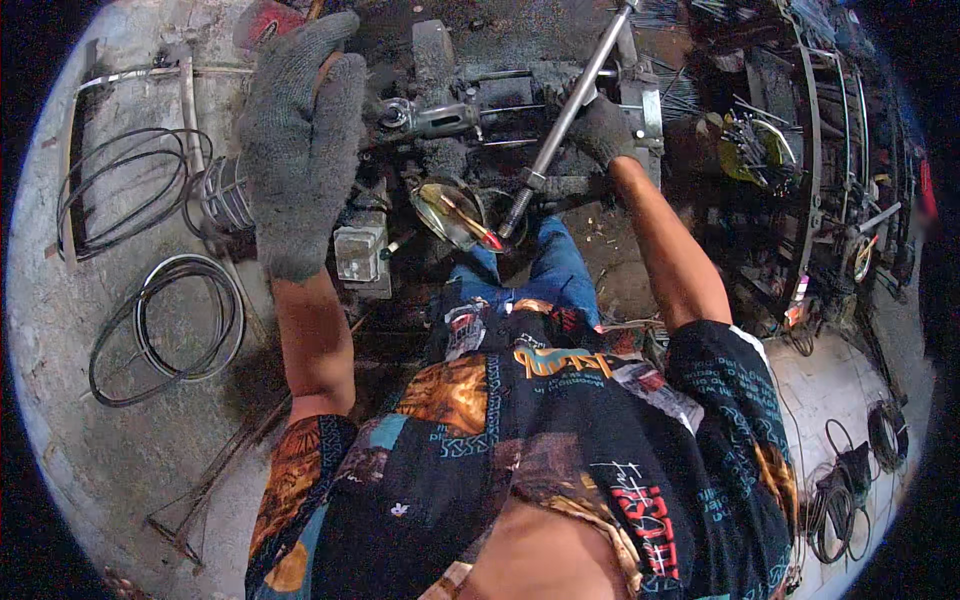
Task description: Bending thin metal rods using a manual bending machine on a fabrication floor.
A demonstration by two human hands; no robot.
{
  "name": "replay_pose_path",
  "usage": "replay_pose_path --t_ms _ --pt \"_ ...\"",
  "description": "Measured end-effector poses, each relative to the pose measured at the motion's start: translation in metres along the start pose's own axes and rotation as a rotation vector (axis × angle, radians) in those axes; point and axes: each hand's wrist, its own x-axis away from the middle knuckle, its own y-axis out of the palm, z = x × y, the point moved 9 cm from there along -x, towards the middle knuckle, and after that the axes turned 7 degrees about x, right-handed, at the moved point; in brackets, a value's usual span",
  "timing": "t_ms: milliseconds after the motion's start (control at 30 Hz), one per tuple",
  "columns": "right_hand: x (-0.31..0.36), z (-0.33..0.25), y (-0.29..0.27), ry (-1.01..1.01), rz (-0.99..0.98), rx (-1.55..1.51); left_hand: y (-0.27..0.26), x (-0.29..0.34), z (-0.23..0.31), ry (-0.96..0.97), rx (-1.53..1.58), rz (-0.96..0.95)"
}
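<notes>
A dark grey knitted glove covers my left hand (305, 150), raised at the left of the machine with its fingers stretched out and nothing visible in them. My right hand (603, 130), in a similar glove, is closed around a long metal rod (565, 125). The rod slants from the top right down toward my lap, and its lower end (515, 213) is threaded. Beneath and between my hands lies a greasy metal machine (440, 120) with a shiny cylindrical part. Close to the threaded end stands a round dish (432, 215) holding a brush-like stick (465, 215) with a red tip.
A small grey box (360, 252) sits below my left hand. Coiled cable (190, 375) and a looped hose (130, 150) lie on the floor at the left. At the right are a yellowish container of thin rods (745, 150) and a metal rack (812, 150).
</notes>
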Motion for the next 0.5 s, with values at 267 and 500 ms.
replay_pose_path --t_ms 267,500 --pt "-0.006 0.016 0.022 0.009 -0.051 -0.078 0.005 0.002 -0.013 0.038 -0.026 0.041" --pt "0.013 0.025 0.033 -0.085 0.053 -0.081 0.012 0.013 -0.003 0.423 0.114 0.209"
